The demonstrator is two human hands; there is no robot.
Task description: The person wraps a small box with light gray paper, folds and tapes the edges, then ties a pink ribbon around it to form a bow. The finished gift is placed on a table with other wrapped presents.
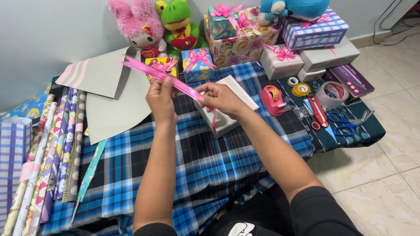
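A pink ribbon (162,75) is held between both hands above a table (210,170) covered with a blue plaid cloth. The left hand (160,99) is closed around the ribbon near its middle, with the strip's free end slanting up and to the left past the fingers. The right hand (220,98) is pinched shut on the ribbon's other part, from which a short tail hangs down beside the wrist. Directly under the right hand a white wrapped box (227,114) is seen lying on the cloth; whether the hand touches it cannot be told.

To the left, grey sheets of paper (114,102) are spread on the table, and rolls of patterned wrapping paper (48,153) are laid side by side near the left edge. Along the back, a pink plush rabbit (139,26) and a green plush frog (178,24) are propped against the wall, next to several wrapped gifts with pink bows (245,37). To the right of the box, a pink tape dispenser (273,100), a large roll of clear tape (331,94) and blue scissors (345,124) are laid out on a darker cloth.
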